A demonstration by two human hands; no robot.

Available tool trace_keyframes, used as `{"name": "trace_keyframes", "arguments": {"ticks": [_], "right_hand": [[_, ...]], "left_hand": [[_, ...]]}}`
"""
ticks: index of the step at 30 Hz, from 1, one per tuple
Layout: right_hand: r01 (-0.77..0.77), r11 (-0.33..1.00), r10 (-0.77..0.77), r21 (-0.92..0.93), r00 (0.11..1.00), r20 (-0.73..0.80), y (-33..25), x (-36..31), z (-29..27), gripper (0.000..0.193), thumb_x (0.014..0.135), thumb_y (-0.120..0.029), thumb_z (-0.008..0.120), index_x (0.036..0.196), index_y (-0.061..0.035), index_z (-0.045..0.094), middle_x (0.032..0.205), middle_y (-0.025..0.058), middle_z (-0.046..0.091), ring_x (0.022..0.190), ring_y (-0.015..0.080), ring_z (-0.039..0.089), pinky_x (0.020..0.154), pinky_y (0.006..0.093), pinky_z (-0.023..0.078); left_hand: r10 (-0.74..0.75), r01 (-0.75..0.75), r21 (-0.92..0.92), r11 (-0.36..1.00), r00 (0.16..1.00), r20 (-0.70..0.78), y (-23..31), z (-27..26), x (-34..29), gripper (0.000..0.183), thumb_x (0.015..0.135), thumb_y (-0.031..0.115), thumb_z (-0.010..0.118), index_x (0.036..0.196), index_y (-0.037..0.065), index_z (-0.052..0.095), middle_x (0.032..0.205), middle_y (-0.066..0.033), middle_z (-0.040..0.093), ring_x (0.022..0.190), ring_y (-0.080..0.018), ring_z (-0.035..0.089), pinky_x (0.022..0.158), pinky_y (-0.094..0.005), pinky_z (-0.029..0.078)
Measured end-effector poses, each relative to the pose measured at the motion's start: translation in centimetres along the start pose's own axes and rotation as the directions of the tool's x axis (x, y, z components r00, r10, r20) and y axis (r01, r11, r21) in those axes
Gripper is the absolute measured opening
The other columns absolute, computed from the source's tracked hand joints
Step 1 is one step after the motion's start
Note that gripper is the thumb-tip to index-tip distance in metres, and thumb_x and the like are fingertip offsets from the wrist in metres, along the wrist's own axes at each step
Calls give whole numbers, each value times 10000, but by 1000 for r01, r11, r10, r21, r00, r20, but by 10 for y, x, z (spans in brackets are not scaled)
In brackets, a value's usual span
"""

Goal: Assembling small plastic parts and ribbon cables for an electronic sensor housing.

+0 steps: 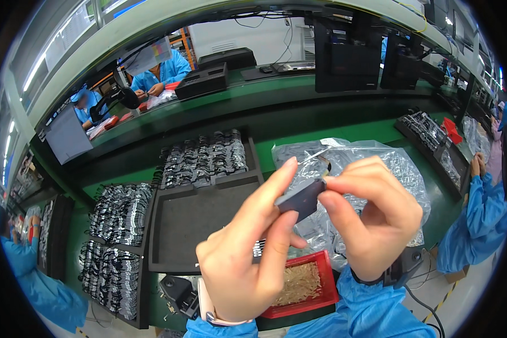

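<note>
In front of my chest, my left hand (236,267) grips a small flat dark block (302,203) between thumb and fingers, tilted up to the right. My right hand (380,217) pinches the block's right end between thumb and forefinger. A thin dark curved strip (328,164) with a pale part near its base stands up from that end. Whether the right fingertips hold the strip or only the block's corner is hidden. Below the hands sits a red tray (333,281) of many small tan pieces (300,285).
Clear plastic bags (397,169) with parts lie behind my right hand. Left of them is a black tray (188,222); more trays hold rows of black-and-silver parts (121,217). A black clamp-like fixture (177,293) stands near the front edge. People in blue sleeves (470,219) work around.
</note>
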State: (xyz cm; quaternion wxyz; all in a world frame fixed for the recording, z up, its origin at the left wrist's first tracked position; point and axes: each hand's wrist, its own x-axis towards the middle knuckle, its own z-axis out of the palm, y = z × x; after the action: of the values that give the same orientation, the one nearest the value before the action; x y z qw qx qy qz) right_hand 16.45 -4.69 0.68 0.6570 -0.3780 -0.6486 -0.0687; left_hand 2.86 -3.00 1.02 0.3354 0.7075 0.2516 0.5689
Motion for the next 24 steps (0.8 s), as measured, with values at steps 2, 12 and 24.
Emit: {"name": "trace_keyframes", "arguments": {"ticks": [2, 12, 24], "right_hand": [[-64, 996, 65, 65, 998, -3, 2, 0, 2, 126, 665, 51, 634, 785, 50, 598, 724, 105, 569, 691, 181, 516, 631, 272, 398], [-416, 538, 342, 733, 903, 262, 18, -2, 6, 119, 836, -46, 546, 901, 51, 568, 874, 102, 601, 801, 126, 569, 737, 249, 453], [-560, 524, 443, 642, 823, 356, 3, -1, 5, 83, 809, -16, 582, 872, 38, 583, 813, 65, 615, 764, 83, 563, 699, 213, 443]], "left_hand": [[157, -159, 209, 965, 987, 26, -2, -1, -2, 361, 768, -23, 543, 1125, -67, 514, 860, -168, 628, 639, -137, 609, 543, -211, 489], [396, -324, 285, 902, 884, -248, 5, 6, -11, 408, 758, 59, 616, 1097, -79, 438, 811, -174, 604, 688, -191, 592, 588, -242, 483], [635, -553, 379, 742, 762, -130, -1, -13, -3, 246, 653, -27, 624, 847, 12, 478, 659, -88, 557, 551, -152, 457, 552, -251, 359]]}}
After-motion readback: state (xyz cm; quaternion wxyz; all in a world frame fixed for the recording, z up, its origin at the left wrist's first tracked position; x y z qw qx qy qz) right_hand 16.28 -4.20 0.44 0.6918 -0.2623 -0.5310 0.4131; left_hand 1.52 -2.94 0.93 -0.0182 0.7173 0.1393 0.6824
